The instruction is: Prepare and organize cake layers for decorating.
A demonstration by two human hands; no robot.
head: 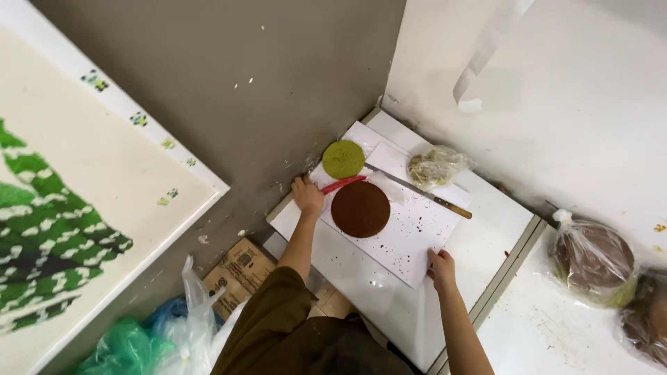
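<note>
The right hand (pixel 442 268) is nearest the viewer, at about 5 o'clock from the brown cake. It grips the near corner of the white paper sheet (pixel 410 239), fingers closed over the edge. The sheet is thin, light and flexible; judged from its look, it slides easily on the smooth white table (pixel 486 236) and tears if pulled hard, so it is best held at a corner or edge.

The left hand (pixel 308 195) lies at 9 o'clock from the brown cake, at the left edge of the sheet. It closes on the red handle (pixel 343 184) of a tool; the working end of the tool cannot be made out.

The brown cake (pixel 360 208) sits in the middle of the sheet: a flat round disc, matt and porous. It likely handles as soft, light and crumbly. Dark crumbs scattered on the paper support this. Support from beneath is advisable; a pinch at the rim risks breakage.

At 11 o'clock, a smaller green cake (pixel 343 159) rests on the far corner of the sheet, of similar sponge texture.

At 2 o'clock, a long knife (pixel 417 189) with a wooden handle lies diagonally, stiff and narrow. Beyond it rests a clear plastic bag of crumbs (pixel 435 167), soft and crinkled.

At 3 o'clock, well apart, wrapped brown cakes (pixel 594 260) sit in clear film.
</note>
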